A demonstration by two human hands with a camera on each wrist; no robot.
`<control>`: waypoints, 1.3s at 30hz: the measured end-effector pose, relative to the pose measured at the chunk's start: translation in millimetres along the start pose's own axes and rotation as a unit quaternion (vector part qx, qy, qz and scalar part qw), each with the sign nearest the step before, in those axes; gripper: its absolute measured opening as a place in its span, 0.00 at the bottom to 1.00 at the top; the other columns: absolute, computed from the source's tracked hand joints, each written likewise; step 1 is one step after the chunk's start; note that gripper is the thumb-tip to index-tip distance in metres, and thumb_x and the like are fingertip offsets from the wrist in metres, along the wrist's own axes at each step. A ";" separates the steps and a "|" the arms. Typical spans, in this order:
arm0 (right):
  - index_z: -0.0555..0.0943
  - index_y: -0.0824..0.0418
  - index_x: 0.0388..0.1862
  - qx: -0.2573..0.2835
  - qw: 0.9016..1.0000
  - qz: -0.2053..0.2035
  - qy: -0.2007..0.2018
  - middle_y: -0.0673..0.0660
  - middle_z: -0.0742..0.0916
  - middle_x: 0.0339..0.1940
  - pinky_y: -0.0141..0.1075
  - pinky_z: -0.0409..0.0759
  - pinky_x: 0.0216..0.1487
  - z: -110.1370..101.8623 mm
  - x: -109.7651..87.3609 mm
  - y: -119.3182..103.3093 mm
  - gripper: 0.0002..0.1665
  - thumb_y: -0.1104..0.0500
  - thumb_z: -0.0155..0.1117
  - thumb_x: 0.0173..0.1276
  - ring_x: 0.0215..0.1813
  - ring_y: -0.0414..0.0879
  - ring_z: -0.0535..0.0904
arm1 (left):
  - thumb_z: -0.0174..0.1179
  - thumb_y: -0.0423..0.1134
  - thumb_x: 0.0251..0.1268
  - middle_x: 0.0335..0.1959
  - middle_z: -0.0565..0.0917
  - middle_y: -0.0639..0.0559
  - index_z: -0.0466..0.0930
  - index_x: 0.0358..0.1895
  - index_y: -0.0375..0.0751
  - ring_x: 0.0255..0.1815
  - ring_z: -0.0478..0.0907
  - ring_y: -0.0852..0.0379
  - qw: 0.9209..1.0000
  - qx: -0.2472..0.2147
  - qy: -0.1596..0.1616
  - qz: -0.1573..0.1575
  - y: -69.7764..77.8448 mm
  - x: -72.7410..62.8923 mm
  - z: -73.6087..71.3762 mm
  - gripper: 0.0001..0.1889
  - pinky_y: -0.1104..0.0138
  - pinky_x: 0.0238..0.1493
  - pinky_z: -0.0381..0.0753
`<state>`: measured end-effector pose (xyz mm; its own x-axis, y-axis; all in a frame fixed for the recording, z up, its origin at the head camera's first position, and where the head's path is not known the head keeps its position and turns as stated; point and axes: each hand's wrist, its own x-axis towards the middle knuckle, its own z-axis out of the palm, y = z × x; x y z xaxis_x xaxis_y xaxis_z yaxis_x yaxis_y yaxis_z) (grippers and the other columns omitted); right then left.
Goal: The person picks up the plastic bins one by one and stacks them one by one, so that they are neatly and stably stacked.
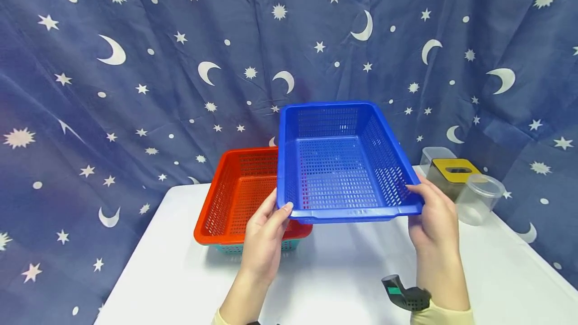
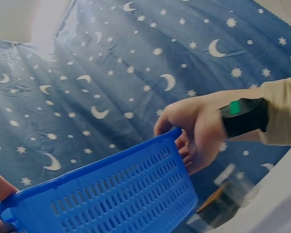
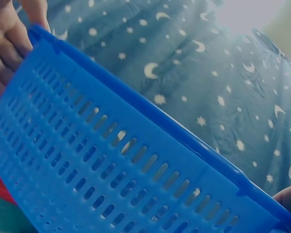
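Observation:
A blue rectangular plastic basket with slotted walls is held up above the table, its inside facing me. My left hand grips its near left corner, thumb over the rim. At the near right corner my right hand grips the rim. In the left wrist view the slotted side of the blue basket shows between both hands. On the left, a red basket sits nested in a teal one; the blue basket and left hand hide part of them.
On the white table, at the back right, stand a clear container, a dark box with a yellow lid and a clear round jar. A blue curtain with moons and stars hangs behind.

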<state>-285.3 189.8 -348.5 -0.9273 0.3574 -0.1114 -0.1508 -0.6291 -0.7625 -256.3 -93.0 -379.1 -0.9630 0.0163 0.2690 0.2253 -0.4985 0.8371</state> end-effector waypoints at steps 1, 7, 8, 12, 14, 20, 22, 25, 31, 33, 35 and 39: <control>0.80 0.62 0.66 0.009 1.000 0.000 -0.009 0.58 0.74 0.70 0.32 0.79 0.59 1.4 -1.8 1.1 0.22 0.68 0.62 0.74 0.69 0.51 0.72 | 0.57 0.32 0.76 0.71 0.75 0.43 0.66 0.76 0.33 0.72 0.71 0.45 1.000 0.004 -0.001 0.002 2.2 0.6 -1.5 0.28 0.55 0.74 0.63; 0.79 0.64 0.67 0.017 0.998 -0.021 -0.062 0.59 0.72 0.72 0.33 0.75 0.65 11.3 -9.2 4.7 0.22 0.68 0.60 0.76 0.72 0.54 0.69 | 0.54 0.32 0.77 0.70 0.75 0.43 0.66 0.75 0.33 0.73 0.67 0.42 0.999 0.016 -0.010 0.029 15.2 6.8 -8.8 0.27 0.51 0.76 0.59; 0.78 0.65 0.67 0.016 0.997 -0.023 -0.066 0.59 0.72 0.72 0.33 0.74 0.66 12.6 -10.2 5.4 0.22 0.68 0.58 0.76 0.72 0.54 0.69 | 0.54 0.32 0.77 0.70 0.75 0.43 0.66 0.75 0.32 0.73 0.68 0.42 0.999 0.016 -0.009 0.030 17.0 7.5 -10.0 0.26 0.51 0.76 0.59; 0.77 0.65 0.67 0.011 0.997 -0.023 -0.078 0.59 0.71 0.72 0.34 0.72 0.68 15.3 -13.4 8.5 0.22 0.70 0.53 0.77 0.73 0.54 0.68 | 0.56 0.29 0.75 0.68 0.77 0.39 0.69 0.73 0.30 0.68 0.74 0.43 0.999 0.024 0.008 0.022 22.9 7.7 -15.3 0.26 0.53 0.74 0.64; 0.77 0.66 0.66 0.012 0.996 -0.023 -0.089 0.59 0.70 0.71 0.35 0.72 0.68 15.4 -14.1 9.9 0.21 0.70 0.52 0.77 0.73 0.54 0.67 | 0.56 0.27 0.73 0.67 0.77 0.36 0.70 0.72 0.29 0.65 0.77 0.45 0.999 0.031 0.015 0.015 25.5 7.5 -18.4 0.25 0.54 0.72 0.68; 0.78 0.68 0.63 0.003 0.991 -0.033 -0.126 0.61 0.69 0.70 0.36 0.73 0.67 14.7 -15.0 14.0 0.18 0.69 0.55 0.77 0.73 0.55 0.67 | 0.58 0.26 0.71 0.66 0.74 0.28 0.70 0.70 0.26 0.63 0.78 0.43 0.998 0.057 0.011 0.009 33.7 8.5 -27.4 0.26 0.58 0.67 0.74; 0.76 0.69 0.63 -0.011 0.990 -0.041 -0.134 0.63 0.70 0.70 0.36 0.74 0.66 15.1 -15.8 16.2 0.18 0.69 0.55 0.77 0.71 0.55 0.69 | 0.57 0.26 0.71 0.67 0.73 0.27 0.70 0.71 0.26 0.64 0.77 0.41 0.998 0.064 0.007 0.007 35.5 7.5 -30.6 0.26 0.59 0.66 0.75; 0.70 0.71 0.68 -0.041 0.986 -0.052 -0.151 0.63 0.69 0.70 0.36 0.74 0.66 16.7 -17.7 19.9 0.22 0.68 0.54 0.78 0.71 0.55 0.70 | 0.56 0.27 0.72 0.67 0.73 0.27 0.69 0.71 0.26 0.64 0.77 0.41 0.997 0.071 0.009 0.007 37.7 5.3 -35.3 0.25 0.60 0.66 0.75; 0.61 0.76 0.74 -0.082 0.978 -0.059 -0.182 0.65 0.66 0.72 0.39 0.66 0.73 21.3 -20.6 23.8 0.30 0.66 0.56 0.79 0.74 0.58 0.65 | 0.56 0.26 0.73 0.69 0.72 0.30 0.70 0.70 0.24 0.66 0.75 0.41 0.997 0.062 0.036 0.007 42.7 3.3 -43.2 0.24 0.60 0.67 0.74; 0.60 0.76 0.75 -0.089 0.976 -0.057 -0.190 0.65 0.67 0.72 0.39 0.65 0.74 21.9 -20.3 24.3 0.32 0.65 0.56 0.79 0.73 0.57 0.66 | 0.56 0.26 0.72 0.70 0.72 0.31 0.70 0.70 0.23 0.68 0.73 0.40 0.998 0.056 0.041 0.006 44.8 3.5 -44.5 0.24 0.59 0.67 0.74; 0.60 0.77 0.75 -0.097 0.974 -0.058 -0.198 0.66 0.67 0.72 0.39 0.66 0.73 21.8 -19.3 24.3 0.32 0.64 0.57 0.79 0.72 0.56 0.69 | 0.56 0.25 0.72 0.70 0.72 0.32 0.69 0.69 0.22 0.69 0.72 0.42 0.998 0.052 0.045 0.005 47.0 3.4 -45.6 0.24 0.59 0.67 0.74; 0.61 0.75 0.76 -0.109 0.970 -0.056 -0.208 0.66 0.69 0.72 0.37 0.70 0.69 22.2 -18.6 24.8 0.33 0.63 0.58 0.79 0.69 0.55 0.73 | 0.55 0.24 0.72 0.69 0.73 0.32 0.70 0.69 0.22 0.67 0.74 0.42 0.998 0.047 0.050 0.009 51.7 3.2 -47.8 0.24 0.59 0.66 0.75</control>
<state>-279.4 152.3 -351.2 -0.9743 0.0760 0.2119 -0.2238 -0.4258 -0.8767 -254.9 -160.2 -357.7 -0.9675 -0.0809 0.2394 0.2511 -0.4138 0.8751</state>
